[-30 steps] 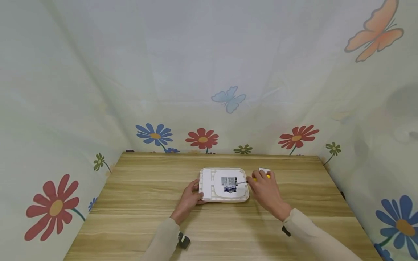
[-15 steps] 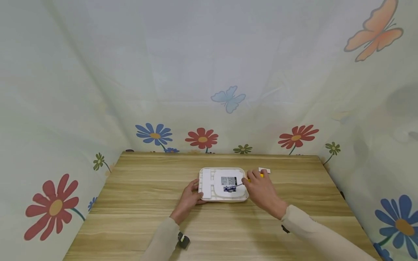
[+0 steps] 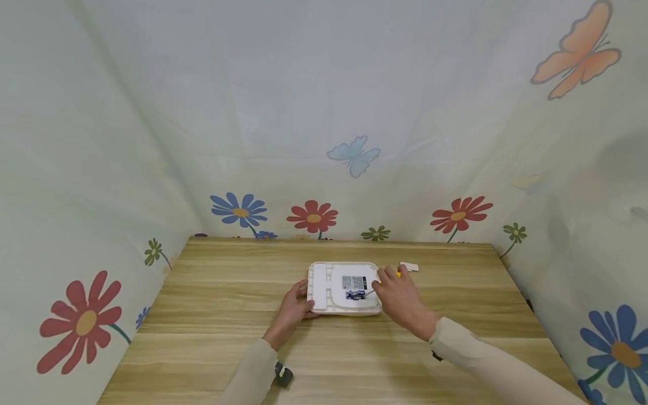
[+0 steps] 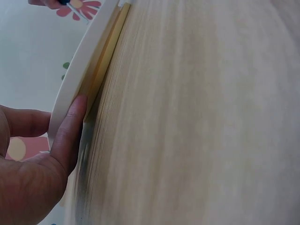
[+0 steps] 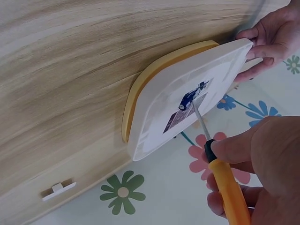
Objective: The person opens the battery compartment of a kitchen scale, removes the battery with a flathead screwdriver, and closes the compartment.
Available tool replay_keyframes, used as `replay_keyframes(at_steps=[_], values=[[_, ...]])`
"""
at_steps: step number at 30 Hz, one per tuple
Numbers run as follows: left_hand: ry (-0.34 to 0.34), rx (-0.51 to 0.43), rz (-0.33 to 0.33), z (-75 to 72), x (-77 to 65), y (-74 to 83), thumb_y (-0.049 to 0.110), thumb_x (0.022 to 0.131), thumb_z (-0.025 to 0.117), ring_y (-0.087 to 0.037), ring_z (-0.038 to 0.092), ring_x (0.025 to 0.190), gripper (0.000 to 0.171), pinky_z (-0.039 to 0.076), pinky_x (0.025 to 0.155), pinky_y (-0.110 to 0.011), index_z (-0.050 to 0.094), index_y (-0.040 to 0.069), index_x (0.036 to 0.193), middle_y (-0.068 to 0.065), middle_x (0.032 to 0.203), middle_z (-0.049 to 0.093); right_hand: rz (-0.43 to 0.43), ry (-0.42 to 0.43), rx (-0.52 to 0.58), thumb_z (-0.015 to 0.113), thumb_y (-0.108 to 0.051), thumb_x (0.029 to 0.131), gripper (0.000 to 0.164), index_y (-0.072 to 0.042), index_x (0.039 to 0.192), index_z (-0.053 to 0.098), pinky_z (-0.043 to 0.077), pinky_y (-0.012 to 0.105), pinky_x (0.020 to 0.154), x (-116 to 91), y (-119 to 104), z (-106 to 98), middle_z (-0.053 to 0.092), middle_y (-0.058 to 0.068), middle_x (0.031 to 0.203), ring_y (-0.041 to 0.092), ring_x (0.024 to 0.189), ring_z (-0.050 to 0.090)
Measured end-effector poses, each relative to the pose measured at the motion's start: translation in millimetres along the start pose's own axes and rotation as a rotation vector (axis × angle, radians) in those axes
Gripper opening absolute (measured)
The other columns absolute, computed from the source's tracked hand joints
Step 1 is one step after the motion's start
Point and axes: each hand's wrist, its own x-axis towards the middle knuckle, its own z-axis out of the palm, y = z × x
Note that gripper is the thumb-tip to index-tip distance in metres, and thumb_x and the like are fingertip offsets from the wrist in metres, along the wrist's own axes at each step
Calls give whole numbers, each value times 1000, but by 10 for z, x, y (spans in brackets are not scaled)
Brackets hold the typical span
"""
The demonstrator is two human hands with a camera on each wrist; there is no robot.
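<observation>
R hand (image 3: 402, 301) fingers clamped round yellow-handled screwdriver (image 5: 228, 187); its tip, ahead of thumb, is at blue batts (image 5: 188, 100) in white device (image 3: 319, 288). L hand (image 3: 291, 306) pinches device's edge btwn thumb + fingers. Small white pc. (image 3: 410, 266) on tbl (image 3: 233, 292) just beyond R fingers.

The case (image 3: 349, 270) is white, yellow underneath; its label (image 3: 350, 282) grey and black, the inset (image 3: 355, 295) dark blue. Screwdriver (image 5: 220, 172) — orange handle (image 5: 233, 199), black collar (image 5: 209, 149). Table (image 3: 228, 292) — brown wood grain. Sleeves (image 3: 466, 349) beige. Wall (image 3: 283, 101) pale with red, blue, green flowers (image 3: 312, 217).
</observation>
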Motion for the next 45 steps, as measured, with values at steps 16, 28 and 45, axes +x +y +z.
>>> replay_keyframes(at_steps=[16, 28, 45], values=[[-9, -2, 7, 12, -36, 4, -10, 91, 51, -25, 66, 92, 69, 64, 78, -41, 23, 0, 153, -35, 144, 36, -6, -20, -58, 65, -5, 81, 12, -11, 72, 65, 40, 45, 75, 47, -66, 78, 55, 7, 83, 26, 80, 48], [-5, -5, 9, -9, -9, -5, -10, 90, 52, -22, 65, 88, 69, 64, 77, -39, 25, 1, 153, -35, 143, 37, -63, -118, -223, 67, -21, 88, 21, -16, 68, 66, 37, 42, 77, 180, -181, 17, 54, 4, 82, 23, 81, 45], [-9, -14, 5, -15, -14, -3, -11, 91, 52, -22, 65, 88, 69, 63, 79, -40, 25, 2, 153, -34, 144, 36, -75, -119, -195, 68, -18, 85, 24, -17, 62, 64, 37, 40, 72, 267, -167, 2, 54, 4, 78, 22, 78, 45]])
